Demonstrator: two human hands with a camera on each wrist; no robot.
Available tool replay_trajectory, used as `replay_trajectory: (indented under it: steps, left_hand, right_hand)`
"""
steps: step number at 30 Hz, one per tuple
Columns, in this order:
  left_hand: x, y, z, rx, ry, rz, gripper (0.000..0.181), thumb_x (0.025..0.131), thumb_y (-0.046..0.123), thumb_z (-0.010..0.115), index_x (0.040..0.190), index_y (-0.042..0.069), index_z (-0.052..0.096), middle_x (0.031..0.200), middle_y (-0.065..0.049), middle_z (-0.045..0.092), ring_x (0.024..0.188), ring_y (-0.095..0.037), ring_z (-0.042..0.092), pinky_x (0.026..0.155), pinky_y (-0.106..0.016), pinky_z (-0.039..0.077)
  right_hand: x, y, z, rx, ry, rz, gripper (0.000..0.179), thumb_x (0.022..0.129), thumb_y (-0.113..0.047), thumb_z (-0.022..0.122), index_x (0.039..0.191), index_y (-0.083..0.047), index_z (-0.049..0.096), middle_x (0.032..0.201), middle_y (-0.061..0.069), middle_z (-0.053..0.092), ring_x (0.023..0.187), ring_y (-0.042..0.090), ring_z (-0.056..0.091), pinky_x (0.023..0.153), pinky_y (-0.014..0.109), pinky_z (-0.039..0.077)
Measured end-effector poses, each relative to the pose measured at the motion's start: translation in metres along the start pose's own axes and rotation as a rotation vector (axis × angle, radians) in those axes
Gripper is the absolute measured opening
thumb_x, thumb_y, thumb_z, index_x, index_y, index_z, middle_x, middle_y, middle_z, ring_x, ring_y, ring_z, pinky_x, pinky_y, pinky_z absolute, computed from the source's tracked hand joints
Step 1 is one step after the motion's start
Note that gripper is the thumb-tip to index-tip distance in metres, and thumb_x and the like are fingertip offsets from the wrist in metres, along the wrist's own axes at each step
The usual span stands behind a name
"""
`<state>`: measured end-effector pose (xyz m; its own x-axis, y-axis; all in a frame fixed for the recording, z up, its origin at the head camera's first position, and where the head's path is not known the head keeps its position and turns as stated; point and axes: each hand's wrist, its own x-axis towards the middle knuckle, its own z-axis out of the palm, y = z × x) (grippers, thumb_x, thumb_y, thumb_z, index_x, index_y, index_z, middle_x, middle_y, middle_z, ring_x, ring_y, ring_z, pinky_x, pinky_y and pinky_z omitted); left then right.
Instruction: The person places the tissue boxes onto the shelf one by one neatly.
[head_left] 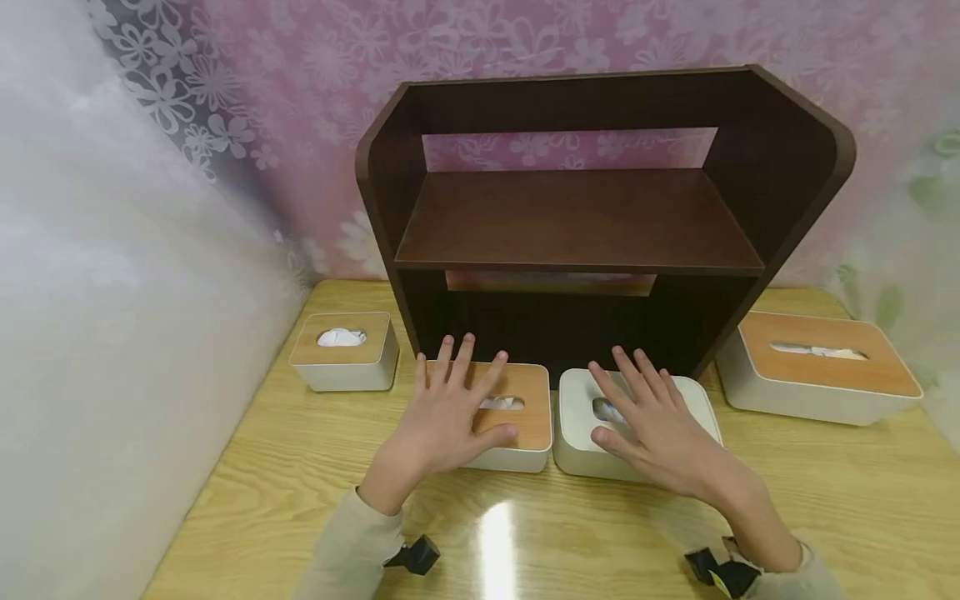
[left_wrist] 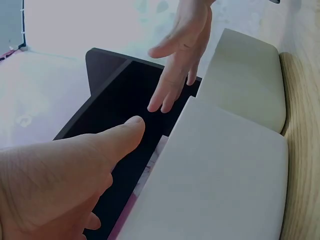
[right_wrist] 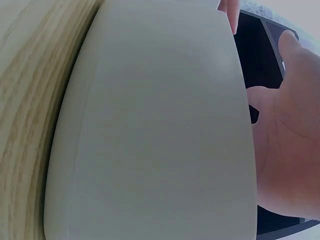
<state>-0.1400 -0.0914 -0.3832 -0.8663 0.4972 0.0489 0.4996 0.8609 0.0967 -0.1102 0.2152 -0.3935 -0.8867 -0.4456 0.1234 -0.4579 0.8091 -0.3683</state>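
Nearest camera, along bottom edge: left sleeve, pale beige, left wrist device black, at cuff; farther right, right sleeve, same beige, with black right wrist device. Then from left: pale wall covering, next small tissue box with wood-look lid and white sides, tissue showing in slot, well apart from both hands. Left hand next, fingers spread and straight, gripping nothing, over wood-topped tissue box; gap between thumb and box visible in left wrist view. Behind, dark brown shelf unit, upright, two levels, against pink floral wall. Just right of wood-topped one, white-lidded tissue box, side by side with it, both on wood-grain table at front foot of shelf unit. Right hand over white lid, fingers spread and extended, clamped on nothing, well apart from left hand; cannot tell whether touching lid. Far right, long tissue box, wood-look lid, white sides, tissue in slot, set at an angle near shelf unit's right side.
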Motion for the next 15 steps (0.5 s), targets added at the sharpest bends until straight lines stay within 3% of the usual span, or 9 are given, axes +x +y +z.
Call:
replay_trajectory:
  steps: [9, 15]
  left_hand:
    - [-0.003, -0.005, -0.001, -0.024, 0.017, -0.016, 0.092, 0.088, 0.078, 0.041, 0.161, 0.033, 0.007, 0.166, -0.017, 0.001, 0.151, -0.042, -0.003, 0.113, -0.07, 0.008]
    - [-0.006, -0.01, -0.004, -0.049, 0.02, -0.029, 0.09, 0.089, 0.077, 0.041, 0.16, 0.034, 0.006, 0.166, -0.016, 0.0, 0.151, -0.039, -0.004, 0.114, -0.069, 0.01]
  right_hand:
    - [0.003, 0.002, -0.004, 0.052, 0.006, -0.003, 0.079, 0.1, -0.044, 0.054, 0.161, -0.023, 0.01, 0.166, 0.018, 0.001, 0.151, 0.042, -0.005, 0.117, 0.062, -0.002]
    - [0.008, -0.009, 0.005, 0.208, 0.02, -0.007, 0.08, 0.098, -0.039, 0.061, 0.161, -0.021, 0.014, 0.166, 0.015, 0.004, 0.152, 0.038, -0.002, 0.112, 0.069, 0.012]
